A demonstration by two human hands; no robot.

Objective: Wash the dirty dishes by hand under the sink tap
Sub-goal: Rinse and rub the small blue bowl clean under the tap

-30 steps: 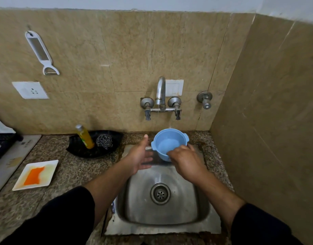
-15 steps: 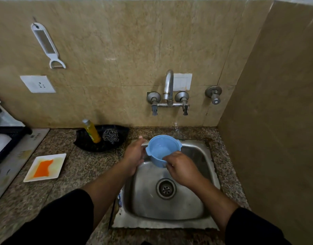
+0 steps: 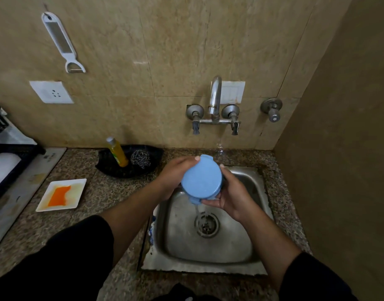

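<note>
Both hands on the blue bowl (image 3: 201,180) over the sink (image 3: 208,253) — left hand (image 3: 175,177) and right hand (image 3: 231,193) with fingers (image 3: 210,202) curled around its sides. Half a second ago upright with water inside; now turned bottom-up, rinse water pouring from the lower rim toward the drain (image 3: 206,223). Probably the end of rinsing for this piece — next, setting aside. Still waiting on the table (image 3: 82,216): white plate (image 3: 62,195) with orange smear, near soap bottle (image 3: 118,152) and steel scrubber (image 3: 140,159).
</note>
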